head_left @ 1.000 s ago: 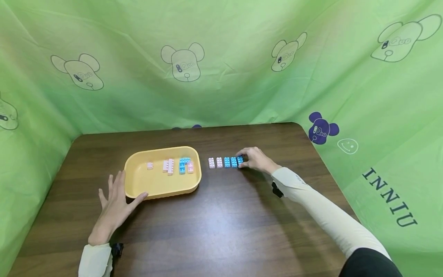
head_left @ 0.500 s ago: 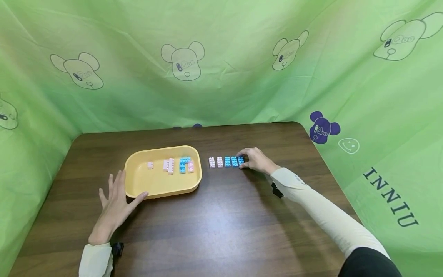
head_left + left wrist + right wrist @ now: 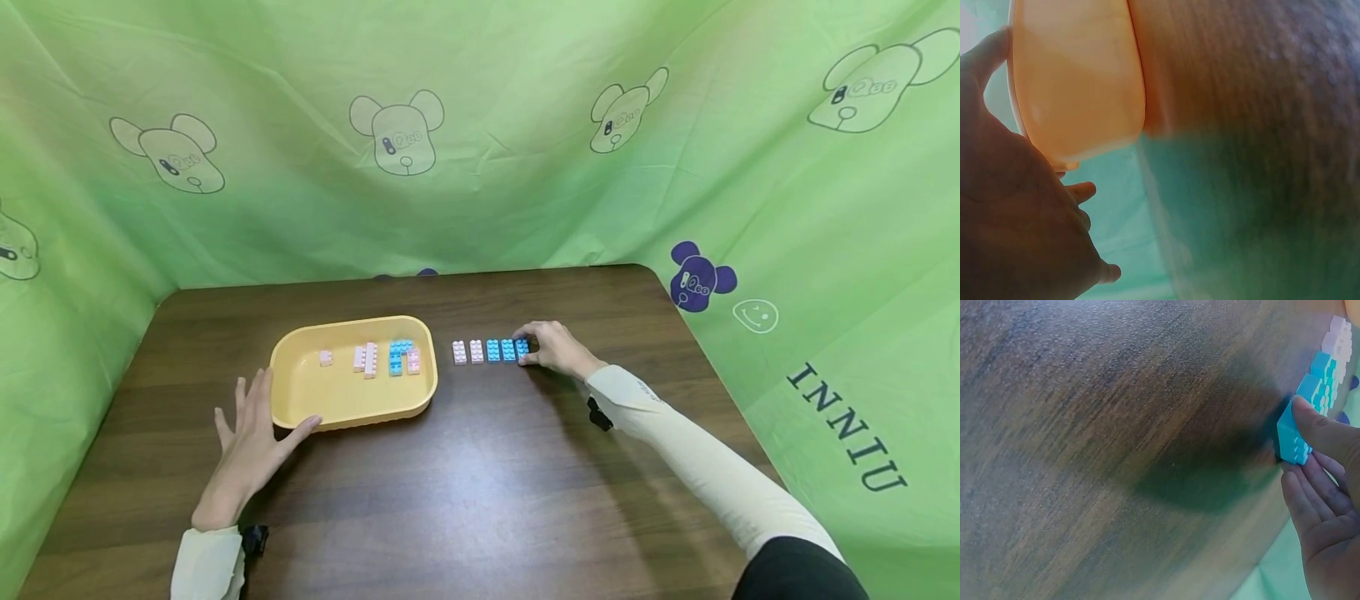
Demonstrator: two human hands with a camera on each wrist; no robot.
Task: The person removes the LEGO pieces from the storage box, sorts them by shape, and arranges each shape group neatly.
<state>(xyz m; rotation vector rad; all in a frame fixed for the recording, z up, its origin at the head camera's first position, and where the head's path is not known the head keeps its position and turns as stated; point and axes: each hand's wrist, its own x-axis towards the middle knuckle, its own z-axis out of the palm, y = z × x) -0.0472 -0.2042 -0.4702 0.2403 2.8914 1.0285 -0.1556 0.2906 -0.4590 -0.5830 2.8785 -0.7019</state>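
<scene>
In the head view several toy building bricks stand in a row right of the yellow tray (image 3: 352, 412): a pink brick (image 3: 459, 352) and another pink one at the left, then three blue. My right hand (image 3: 557, 348) pinches the rightmost blue brick (image 3: 522, 345) between thumb and fingers. The right wrist view shows that blue brick (image 3: 1289, 434) low on the table, its thumb side close to the neighbouring blue brick (image 3: 1307, 387). My left hand (image 3: 246, 442) rests with spread fingers at the tray's near left corner, thumb along the front rim.
Inside the tray lie a small pink brick (image 3: 325, 358), pale pink bricks (image 3: 370, 361), blue bricks (image 3: 395, 362) and a pink brick (image 3: 413, 362). The brown wooden table (image 3: 450, 500) is bordered at the back and sides by a green printed curtain (image 3: 480, 208).
The picture shifts very slightly between the frames. Both hands keep their places, the right on the end blue brick and the left at the tray.
</scene>
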